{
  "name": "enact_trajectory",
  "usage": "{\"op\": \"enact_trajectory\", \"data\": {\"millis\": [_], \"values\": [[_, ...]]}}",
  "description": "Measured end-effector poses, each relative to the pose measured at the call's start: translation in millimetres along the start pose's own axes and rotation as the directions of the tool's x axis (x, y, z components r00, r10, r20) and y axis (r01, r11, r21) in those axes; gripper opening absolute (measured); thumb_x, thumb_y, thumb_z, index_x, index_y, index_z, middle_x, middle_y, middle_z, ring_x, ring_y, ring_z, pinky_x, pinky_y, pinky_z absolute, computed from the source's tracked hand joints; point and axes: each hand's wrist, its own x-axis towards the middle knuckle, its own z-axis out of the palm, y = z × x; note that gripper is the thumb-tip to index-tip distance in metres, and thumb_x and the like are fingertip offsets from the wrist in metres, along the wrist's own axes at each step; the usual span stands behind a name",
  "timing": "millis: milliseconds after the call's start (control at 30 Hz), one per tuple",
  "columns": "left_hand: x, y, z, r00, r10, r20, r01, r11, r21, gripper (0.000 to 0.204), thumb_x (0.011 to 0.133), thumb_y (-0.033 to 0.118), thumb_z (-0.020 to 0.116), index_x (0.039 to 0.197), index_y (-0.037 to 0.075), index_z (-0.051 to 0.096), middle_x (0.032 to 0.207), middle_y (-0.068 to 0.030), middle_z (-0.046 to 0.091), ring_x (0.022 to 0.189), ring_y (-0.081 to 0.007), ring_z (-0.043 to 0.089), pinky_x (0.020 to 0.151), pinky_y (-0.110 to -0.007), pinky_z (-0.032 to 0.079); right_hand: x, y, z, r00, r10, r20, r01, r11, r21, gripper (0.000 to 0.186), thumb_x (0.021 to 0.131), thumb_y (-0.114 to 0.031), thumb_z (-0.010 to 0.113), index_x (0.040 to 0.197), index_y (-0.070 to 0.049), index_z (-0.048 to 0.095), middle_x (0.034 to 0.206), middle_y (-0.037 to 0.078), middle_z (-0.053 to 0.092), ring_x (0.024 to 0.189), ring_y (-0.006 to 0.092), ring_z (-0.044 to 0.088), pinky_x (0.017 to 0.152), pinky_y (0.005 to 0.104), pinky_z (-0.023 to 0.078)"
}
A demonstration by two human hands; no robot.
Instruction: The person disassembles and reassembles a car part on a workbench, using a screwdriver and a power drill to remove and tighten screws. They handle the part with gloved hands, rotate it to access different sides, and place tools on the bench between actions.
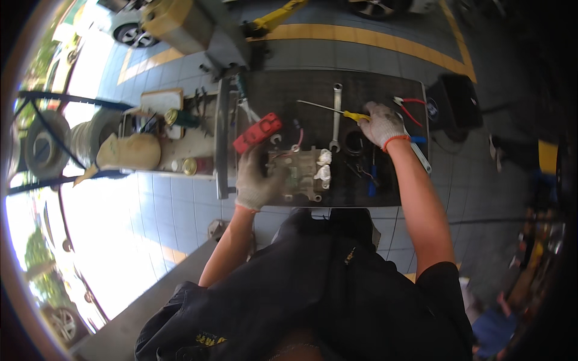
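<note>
Leftmost, the blurred left hand (256, 182) is held at the left end of the metal housing (304, 173) on the counter (280, 96), its grip impossible to tell; farther right, the yellow screwdriver (353, 115) is held by the right hand (384, 125), forearm stretched far; tool pick-up or set-down seems in hand, a secure hold being called for

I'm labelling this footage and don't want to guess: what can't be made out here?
In the head view:
Left hand: motion-blurred, so its contact with the metal block is unclear.
Yellow-handled screwdriver: handle end hidden by the right hand.
Topmost car wheel: cut off by the upper edge.
</note>
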Motion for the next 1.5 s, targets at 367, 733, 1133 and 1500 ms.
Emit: {"op": "enact_trajectory", "data": {"millis": [367, 733, 1133, 1500], "values": [[0.0, 65.9, 18.3, 0.724, -0.66, -0.201, 0.66, 0.747, -0.076, 0.077, 0.09, 0.054, 0.092, 0.153, 0.011, 0.078, 0.149, -0.0251, 0.075, 0.141, -0.0425, 0.074, 0.121, -0.052, 0.059, 56.1, 11.8, -39.2, 0.925, -0.329, 0.192, 0.329, 0.944, 0.031, 0.041, 0.109, -0.033, 0.068, 0.138, -0.005, 0.074, 0.132, 0.032, 0.08, 0.129, 0.0534, 0.075, 0.11, 0.0582, 0.06], [5.1, 56.2, 33.5, 0.651, -0.661, -0.373, 0.657, 0.737, -0.159, 0.067, 0.081, 0.038, 0.099, 0.14, 0.009, 0.082, 0.14, -0.0222, 0.079, 0.132, -0.0463, 0.073, 0.116, -0.057, 0.058, -3.2, -166.6, -191.6, 0.473, -0.811, 0.345, 0.847, 0.527, 0.075, 0.037, 0.09, 0.003, 0.08, 0.126, -0.001, 0.082, 0.099, 0.021, 0.08, 0.081, 0.038, 0.078, 0.074, 0.0437, 0.062], [4.9, 47.2, 27.0, 0.66, -0.675, -0.329, 0.631, 0.736, -0.246, 0.073, 0.075, 0.031, 0.098, 0.142, 0.01, 0.078, 0.14, -0.0223, 0.076, 0.125, -0.0493, 0.073, 0.108, -0.061, 0.059, 24.5, -222.0, -167.8, 0.352, -0.78, 0.517, 0.897, 0.439, 0.051, 0.04, 0.077, 0.007, 0.079, 0.116, -0.001, 0.083, 0.087, 0.02, 0.077, 0.068, 0.038, 0.075, 0.062, 0.0428, 0.059], [4.1, 47.2, 32.4, 0.655, -0.668, -0.353, 0.639, 0.739, -0.213, 0.068, 0.075, 0.028, 0.098, 0.138, 0.01, 0.078, 0.14, -0.0203, 0.076, 0.127, -0.0457, 0.073, 0.111, -0.059, 0.057, 36.9, -225.0, -161.3, 0.291, -0.794, 0.534, 0.93, 0.366, 0.037, 0.038, 0.071, 0.003, 0.08, 0.109, 0.001, 0.083, 0.084, 0.019, 0.077, 0.066, 0.0365, 0.075, 0.06, 0.0449, 0.059]]}}
